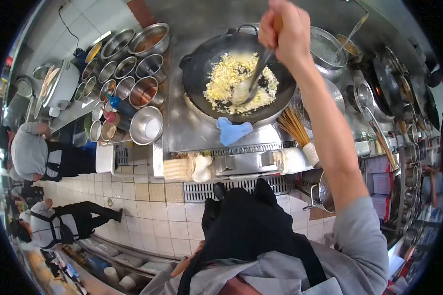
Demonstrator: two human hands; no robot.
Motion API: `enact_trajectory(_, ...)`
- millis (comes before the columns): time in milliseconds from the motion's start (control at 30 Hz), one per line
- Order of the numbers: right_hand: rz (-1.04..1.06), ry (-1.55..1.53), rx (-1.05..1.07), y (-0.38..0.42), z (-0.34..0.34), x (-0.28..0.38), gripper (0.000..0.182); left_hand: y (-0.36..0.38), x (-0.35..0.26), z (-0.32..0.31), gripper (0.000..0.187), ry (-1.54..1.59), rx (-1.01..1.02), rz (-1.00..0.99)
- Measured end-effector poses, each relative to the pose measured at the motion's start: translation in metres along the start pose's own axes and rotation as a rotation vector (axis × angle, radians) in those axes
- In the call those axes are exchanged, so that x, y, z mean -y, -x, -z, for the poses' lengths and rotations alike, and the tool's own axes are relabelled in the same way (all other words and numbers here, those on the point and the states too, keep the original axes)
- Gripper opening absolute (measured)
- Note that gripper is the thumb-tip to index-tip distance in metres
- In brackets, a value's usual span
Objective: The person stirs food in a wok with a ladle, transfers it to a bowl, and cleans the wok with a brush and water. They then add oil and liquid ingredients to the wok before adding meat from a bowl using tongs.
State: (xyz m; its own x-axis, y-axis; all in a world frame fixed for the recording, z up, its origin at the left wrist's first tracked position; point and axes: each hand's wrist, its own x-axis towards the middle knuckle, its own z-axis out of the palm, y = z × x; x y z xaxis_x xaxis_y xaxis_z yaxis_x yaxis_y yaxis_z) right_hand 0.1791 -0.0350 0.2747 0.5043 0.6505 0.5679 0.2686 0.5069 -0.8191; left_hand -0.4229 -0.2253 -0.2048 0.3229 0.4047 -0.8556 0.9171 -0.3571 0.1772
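Observation:
My right hand (286, 37) is closed around the wooden handle of a metal ladle (263, 69), its fist above the wok's far right side. The ladle's head, blurred by motion, is down in yellow and white egg fried rice (226, 81). That food is spread over the bottom of a black wok (194, 73) on the steel stove. A folded blue cloth (234, 132) lies against the wok's near rim. My left arm hangs low by my side; only a small part of my left hand (198, 248) shows beside the apron, its fingers hidden.
Left of the wok stand several metal bowls and pots (146, 125) of ingredients. A bamboo wok brush (295, 125) and a strainer bowl (325, 46) are at right. White folded cloths (182, 168) lie along the stove's front edge. Two people (29, 150) stand behind at left.

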Motion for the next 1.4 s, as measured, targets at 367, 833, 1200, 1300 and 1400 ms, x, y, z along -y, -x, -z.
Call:
enact_trajectory(367, 0.084, -0.055, -0.279, -0.043, -0.021, -0.024, 0.043, 0.013, -0.044, 0.155, 0.029, -0.171, -0.329, 0.135)
enact_trajectory(833, 0.139, 0.015, -0.459, 0.018, 0.045, -0.033, 0.037, 0.001, -0.331, 0.382, 0.038, 0.181, -1.097, -0.914)
enact_trajectory(1200, -0.117, -0.383, -0.547, 0.034, 0.105, -0.026, 0.036, -0.015, -0.347, 0.393, 0.044, 0.059, -0.946, -0.892)
enact_trajectory(1300, -0.205, -0.392, -0.624, 0.030, 0.134, 0.014, 0.034, 0.092, -0.328, 0.357, 0.046, 0.017, -0.932, -0.929)
enact_trajectory(1400, -0.170, -0.303, -0.670, 0.022, 0.132, 0.030, 0.036, 0.084, -0.331, 0.356, 0.044, 0.017, -0.982, -0.943)
